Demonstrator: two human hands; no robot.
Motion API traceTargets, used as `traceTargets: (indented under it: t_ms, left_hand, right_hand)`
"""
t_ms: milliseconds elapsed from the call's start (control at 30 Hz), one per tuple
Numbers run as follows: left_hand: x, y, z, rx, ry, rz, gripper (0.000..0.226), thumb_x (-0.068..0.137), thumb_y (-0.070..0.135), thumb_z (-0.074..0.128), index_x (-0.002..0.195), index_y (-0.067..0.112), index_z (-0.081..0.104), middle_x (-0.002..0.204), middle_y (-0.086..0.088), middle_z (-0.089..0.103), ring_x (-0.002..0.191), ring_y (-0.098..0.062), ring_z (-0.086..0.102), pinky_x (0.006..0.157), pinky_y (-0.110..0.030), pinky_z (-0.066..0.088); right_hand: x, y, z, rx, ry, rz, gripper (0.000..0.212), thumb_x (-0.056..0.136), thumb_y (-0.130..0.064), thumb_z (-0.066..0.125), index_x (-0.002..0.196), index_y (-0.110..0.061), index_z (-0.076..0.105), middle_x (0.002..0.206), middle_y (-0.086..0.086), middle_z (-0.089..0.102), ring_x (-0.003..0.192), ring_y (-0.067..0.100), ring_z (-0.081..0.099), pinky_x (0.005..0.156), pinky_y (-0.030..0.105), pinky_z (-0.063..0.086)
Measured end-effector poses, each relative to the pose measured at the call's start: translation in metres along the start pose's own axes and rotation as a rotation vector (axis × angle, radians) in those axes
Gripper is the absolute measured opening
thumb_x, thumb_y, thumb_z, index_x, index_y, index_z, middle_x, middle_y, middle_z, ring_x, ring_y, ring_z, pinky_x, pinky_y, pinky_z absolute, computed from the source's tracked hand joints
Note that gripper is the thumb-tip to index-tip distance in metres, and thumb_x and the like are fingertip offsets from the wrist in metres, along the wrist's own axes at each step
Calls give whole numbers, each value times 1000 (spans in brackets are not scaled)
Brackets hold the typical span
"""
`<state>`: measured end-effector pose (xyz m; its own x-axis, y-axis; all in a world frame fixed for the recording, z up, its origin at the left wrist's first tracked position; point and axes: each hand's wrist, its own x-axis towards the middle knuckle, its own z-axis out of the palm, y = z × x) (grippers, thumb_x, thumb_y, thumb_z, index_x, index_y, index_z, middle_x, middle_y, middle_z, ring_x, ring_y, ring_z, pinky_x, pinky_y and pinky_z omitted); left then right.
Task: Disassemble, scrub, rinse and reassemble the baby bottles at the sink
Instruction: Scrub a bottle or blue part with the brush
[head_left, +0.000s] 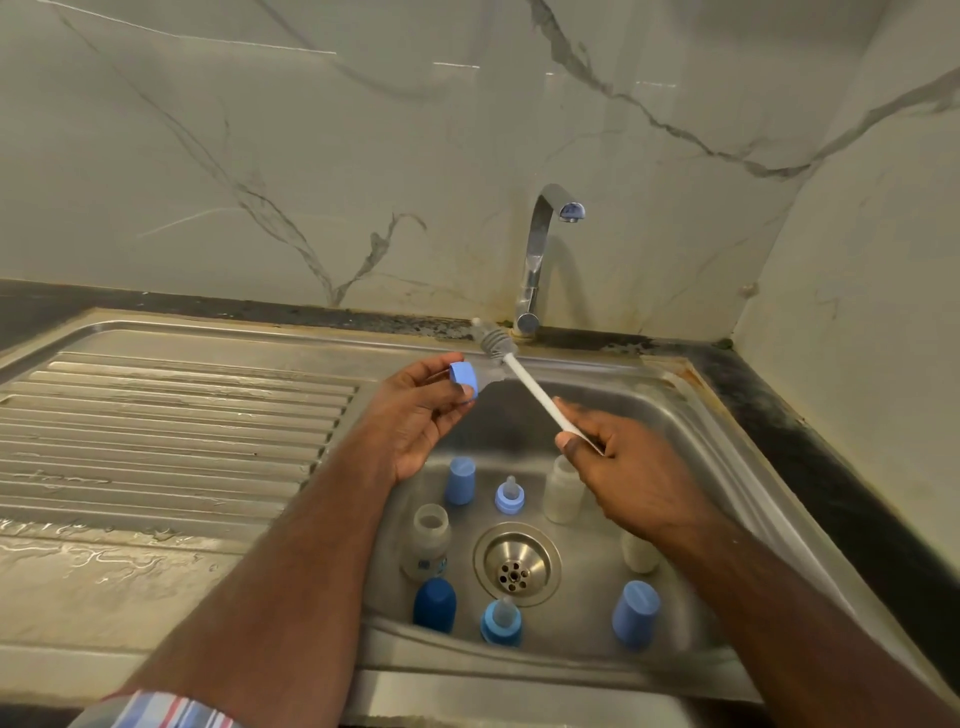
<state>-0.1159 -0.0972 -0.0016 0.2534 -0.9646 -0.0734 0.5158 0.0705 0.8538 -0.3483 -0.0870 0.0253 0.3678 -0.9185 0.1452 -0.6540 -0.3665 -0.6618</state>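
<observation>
My left hand (418, 410) pinches a light blue ring (464, 376) above the sink's left rim. My right hand (628, 467) grips the white handle of a bottle brush (524, 382), whose grey bristle head points toward the tap base, beside the ring. Down in the sink basin (613, 410) stand a clear bottle (429, 543), a second clear bottle (562, 488), and a third (638, 553) partly behind my right forearm. Two teat rings (509, 493) (502, 621), two light blue caps (461, 480) (635, 613) and a dark blue cap (434, 605) stand around the drain (516, 564).
A chrome tap (543, 249) rises behind the basin, with no water running. The wet ribbed drainboard (171, 415) lies to the left. A marble wall closes the back and right side, with a dark counter strip (810, 441) along the right.
</observation>
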Motion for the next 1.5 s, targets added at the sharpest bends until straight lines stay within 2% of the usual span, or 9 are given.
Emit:
traceTargets:
  t_ms: [133,300,433,567,733,1033,1167,1333,1500]
  left_hand:
    - [-2,0,1,9,-43,-2,38,86,-17,62,121,1,66,105,-12,74,95,-21,74,85,-35,62]
    - [-2,-1,3,-4,-11,-6,42,86,-22,59,113,8,71,110,-11,69,98,-23,70,83,-34,62]
    - [-1,0,1,-29,-1,0,39,86,-15,65,120,5,65,109,-14,73,93,-23,73,86,-36,62]
    - [-2,-1,3,-2,4,-8,41,85,-13,68,120,9,68,112,-17,72,99,-25,73,87,-36,62]
    - [-1,-2,3,40,5,-6,46,86,-17,63,129,2,61,117,-16,73,107,-27,72,91,-35,60]
    - [-2,-2,2,55,0,3,43,86,-21,60,120,5,64,111,-14,74,101,-25,73,87,-34,61]
    - [-4,-2,4,18,-7,-3,43,85,-20,62,120,4,66,110,-15,74,100,-26,73,89,-37,61]
    - [-6,2,4,-53,37,19,31,87,-15,65,112,3,64,105,-19,74,95,-29,75,86,-36,62]
    - [-8,4,3,-113,41,-1,28,92,-7,64,119,-4,61,114,-25,72,102,-36,73,85,-37,62]
  right_hand:
    - [-7,-6,6,-30,-92,-30,42,103,-34,52,144,-40,48,70,-15,58,53,1,51,46,9,38]
    - [1,3,3,-69,-13,-1,45,104,-35,49,148,-38,45,118,-13,67,77,2,61,63,12,43]
    - [-5,0,6,-16,-82,-27,41,103,-35,52,143,-43,49,77,-14,64,55,2,54,50,12,40]
    - [2,6,4,-71,-27,27,44,103,-36,50,147,-39,46,110,-12,69,67,3,56,63,18,45]
    - [-4,0,5,11,-72,-13,40,103,-34,52,142,-42,51,64,-20,57,52,1,51,51,14,39]
    - [-4,0,4,8,-86,-18,41,103,-35,52,143,-41,49,74,-15,60,58,4,52,51,13,39]
    - [4,4,3,-85,-24,22,44,104,-35,49,147,-36,46,123,-10,67,74,4,57,60,12,40]
    - [-3,2,6,54,-54,-6,40,102,-34,53,142,-42,52,63,-18,60,49,0,50,50,15,39]
    - [1,3,4,-10,-17,17,44,104,-35,50,147,-40,45,80,-15,59,60,5,54,54,15,40]
